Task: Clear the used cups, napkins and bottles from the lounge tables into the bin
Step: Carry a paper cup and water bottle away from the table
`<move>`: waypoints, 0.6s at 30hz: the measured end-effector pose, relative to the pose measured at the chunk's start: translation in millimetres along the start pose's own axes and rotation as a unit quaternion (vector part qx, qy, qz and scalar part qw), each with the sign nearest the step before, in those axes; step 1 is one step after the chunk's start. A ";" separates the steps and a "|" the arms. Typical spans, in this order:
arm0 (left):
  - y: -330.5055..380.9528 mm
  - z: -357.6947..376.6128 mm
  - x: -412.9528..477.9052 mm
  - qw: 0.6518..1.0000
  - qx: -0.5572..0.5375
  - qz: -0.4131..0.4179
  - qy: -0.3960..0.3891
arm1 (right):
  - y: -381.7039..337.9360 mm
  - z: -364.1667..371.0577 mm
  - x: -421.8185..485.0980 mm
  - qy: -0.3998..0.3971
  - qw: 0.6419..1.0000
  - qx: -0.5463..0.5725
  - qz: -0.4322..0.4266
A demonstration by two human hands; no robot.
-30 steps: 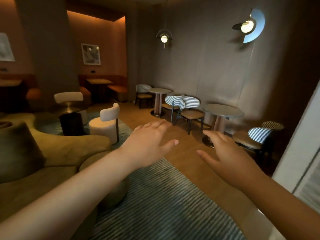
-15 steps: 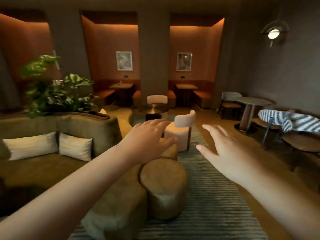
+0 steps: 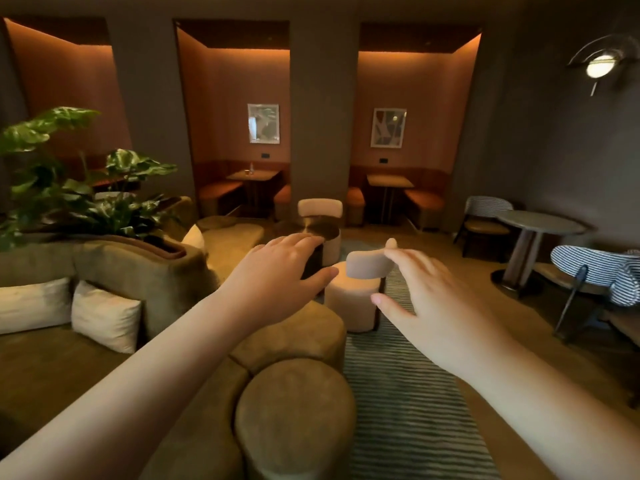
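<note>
on the far wooden booth table (image 3: 263, 175) a small clear bottle (image 3: 251, 167) is seemingly waiting; you are searching, left hand (image 3: 277, 275) and right hand (image 3: 440, 306) splayed, empty; approach next.

This was a lounge of the hotel or café sort. Far beyond the left hand (image 3: 277, 278) and right hand (image 3: 440, 306) stood warmly lit booth alcoves (image 3: 235, 98) with benches, small tables (image 3: 389, 181) and framed prints (image 3: 263, 123). Left of the left hand ran an olive sofa (image 3: 145, 271) with pale cushions (image 3: 104, 315) and a leafy plant (image 3: 69, 188). Below the hands sat round ottomans (image 3: 294, 420) on a striped rug (image 3: 408, 410). Right of the right hand stood a round café table (image 3: 540, 221), striped chairs (image 3: 595, 268) and a wall lamp (image 3: 601, 65).
</note>
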State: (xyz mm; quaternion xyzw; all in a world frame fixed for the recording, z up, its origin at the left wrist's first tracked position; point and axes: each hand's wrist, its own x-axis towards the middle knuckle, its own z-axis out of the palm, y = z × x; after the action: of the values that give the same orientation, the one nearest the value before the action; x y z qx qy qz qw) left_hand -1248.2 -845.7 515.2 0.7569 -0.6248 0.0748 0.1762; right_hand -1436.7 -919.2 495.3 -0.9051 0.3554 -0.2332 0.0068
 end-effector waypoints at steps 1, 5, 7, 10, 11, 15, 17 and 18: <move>9.2 8.8 21.6 1.000 -0.008 0.006 0.004 | 22.9 -1.5 10.1 -0.003 1.000 -0.004 0.006; 51.9 56.3 107.5 0.998 -0.044 0.021 0.029 | 118.5 0.5 48.1 -0.015 0.999 -0.006 0.038; 76.4 84.4 148.8 0.997 -0.047 0.033 0.041 | 168.9 4.4 65.1 -0.019 0.999 -0.009 0.046; 118.5 125.0 215.5 0.997 -0.042 0.057 0.043 | 250.5 7.6 91.9 -0.018 0.998 -0.011 0.053; 133.2 137.1 239.8 0.996 -0.040 0.064 0.045 | 278.9 6.8 102.5 -0.019 0.998 -0.017 0.051; 189.6 177.9 340.9 0.994 -0.032 0.088 0.056 | 390.2 -1.7 152.9 -0.033 0.997 -0.017 0.061; 212.9 198.1 387.6 0.994 -0.027 0.091 0.056 | 441.0 -3.1 181.2 -0.028 0.997 -0.022 0.067; 222.7 208.9 409.7 0.994 -0.022 0.092 0.055 | 464.9 -2.3 195.2 -0.024 0.997 -0.022 0.069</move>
State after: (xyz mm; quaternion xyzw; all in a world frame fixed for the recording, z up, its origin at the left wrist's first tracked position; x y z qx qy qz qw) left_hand -1401.8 -1332.6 496.8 0.6872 -0.6825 0.1184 0.2188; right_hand -1610.6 -1392.5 496.1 -0.8839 0.4216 -0.2023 0.0115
